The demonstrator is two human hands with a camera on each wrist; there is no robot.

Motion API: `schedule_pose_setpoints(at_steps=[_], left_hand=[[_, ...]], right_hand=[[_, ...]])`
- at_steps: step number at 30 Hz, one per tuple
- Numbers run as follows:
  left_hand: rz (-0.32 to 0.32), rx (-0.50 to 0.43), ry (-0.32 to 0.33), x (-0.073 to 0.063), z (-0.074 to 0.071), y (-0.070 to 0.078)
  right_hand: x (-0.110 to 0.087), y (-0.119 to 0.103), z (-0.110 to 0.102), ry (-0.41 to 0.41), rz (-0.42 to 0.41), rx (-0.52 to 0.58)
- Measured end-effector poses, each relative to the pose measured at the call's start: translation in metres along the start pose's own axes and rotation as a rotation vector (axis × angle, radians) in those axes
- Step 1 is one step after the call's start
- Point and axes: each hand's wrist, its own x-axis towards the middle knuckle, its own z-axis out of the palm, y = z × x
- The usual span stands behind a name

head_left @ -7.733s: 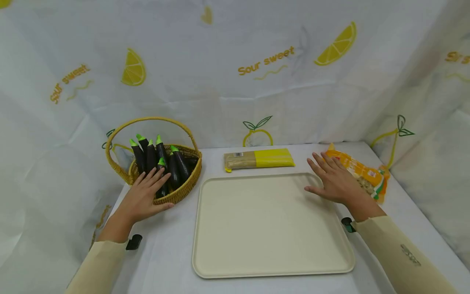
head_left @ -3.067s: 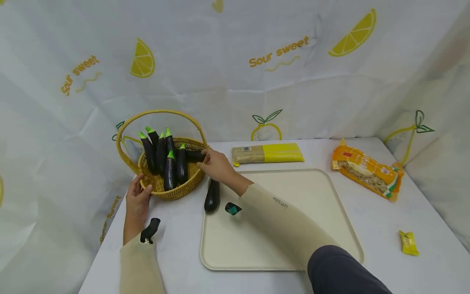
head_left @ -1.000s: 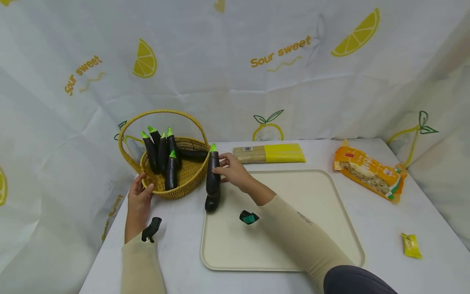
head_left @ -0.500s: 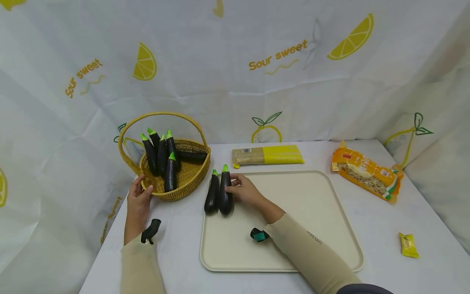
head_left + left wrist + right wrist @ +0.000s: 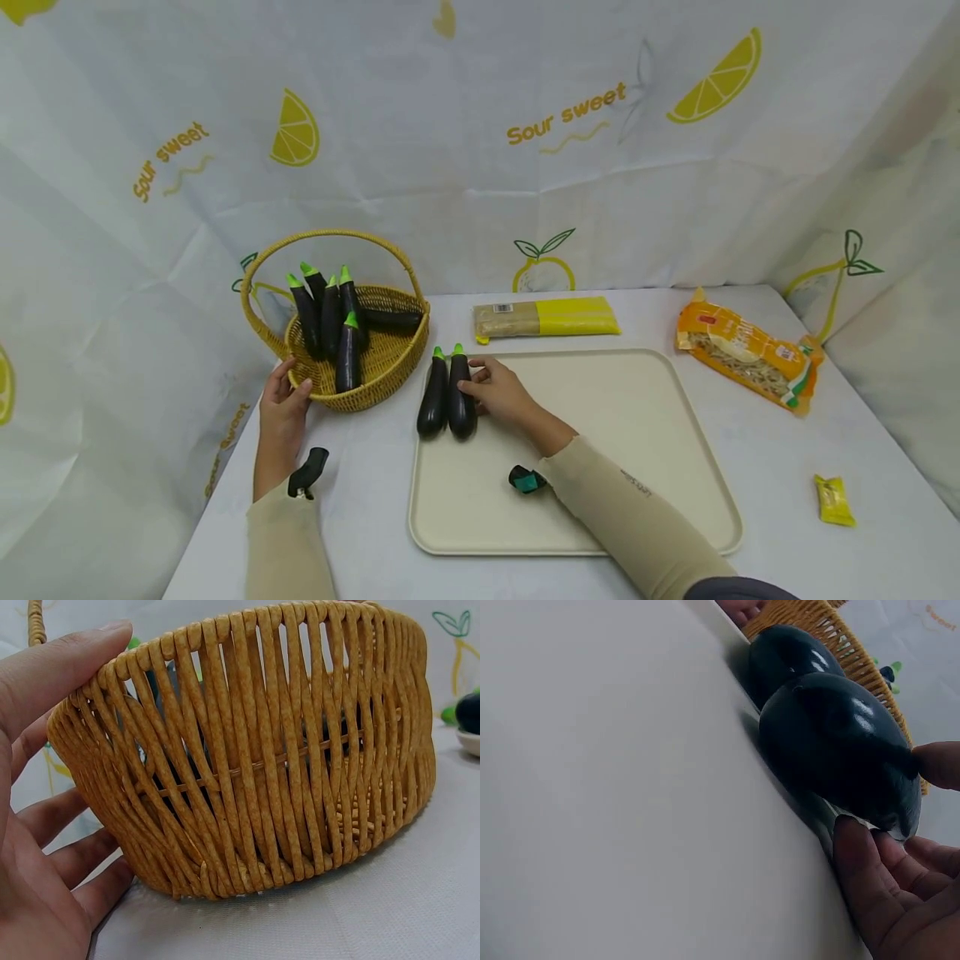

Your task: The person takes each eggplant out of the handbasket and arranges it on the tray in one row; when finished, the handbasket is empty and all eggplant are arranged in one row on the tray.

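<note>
Your right hand [image 5: 504, 392] pinches an eggplant [image 5: 461, 404] between thumb and fingers at the tray's [image 5: 585, 500] left side, beside a second eggplant [image 5: 432, 404]. Your left hand [image 5: 283, 412] grips the wicker basket [image 5: 386, 387] by its rim, thumb over the top, fingers against the outer wall. Lettering on your right sleeve [image 5: 637, 517] is too small to read. The basket holds six eggplants [image 5: 348, 362]. Beyond lies a barcoded packet [image 5: 547, 318], on a white tabletop [image 5: 352, 508] before a backdrop [image 5: 450, 200] printed "Sour sweet".
</note>
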Motion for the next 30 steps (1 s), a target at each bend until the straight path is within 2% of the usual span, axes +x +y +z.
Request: schedule_pose_setpoints(at_steps=[3,6,10,13,16,19,23,27,30], left_hand=[[-0.015,0.003,0.007,0.000,0.000,0.001],[-0.026,0.008,0.018,-0.002,0.001,0.002],[-0.006,-0.002,0.017,-0.002,0.001,0.002],[0.010,-0.018,0.006,-0.001,0.000,0.001],[0.013,-0.020,0.003,0.000,-0.001,-0.001],[0.013,-0.011,0.000,0.000,0.000,-0.001],[0.013,-0.025,-0.017,0.000,0.000,-0.001],[0.012,-0.028,-0.022,0.001,-0.001,0.000],[-0.001,-0.011,-0.026,0.000,0.001,0.000]], right_hand=[[-0.001,-0.003,-0.002,0.011,-0.003,-0.043],[-0.003,-0.006,-0.004,0.003,0.000,-0.042],[-0.003,-0.007,-0.004,-0.007,-0.005,-0.046],[-0.001,-0.010,-0.006,0.026,-0.033,-0.118],[0.002,-0.022,-0.008,0.062,-0.076,-0.194],[0.008,-0.043,-0.004,0.058,-0.125,-0.240],[0.021,-0.073,0.013,-0.003,-0.201,-0.303],[0.043,-0.098,0.046,-0.052,-0.272,-0.334],[0.057,-0.111,0.072,-0.073,-0.285,-0.333]])
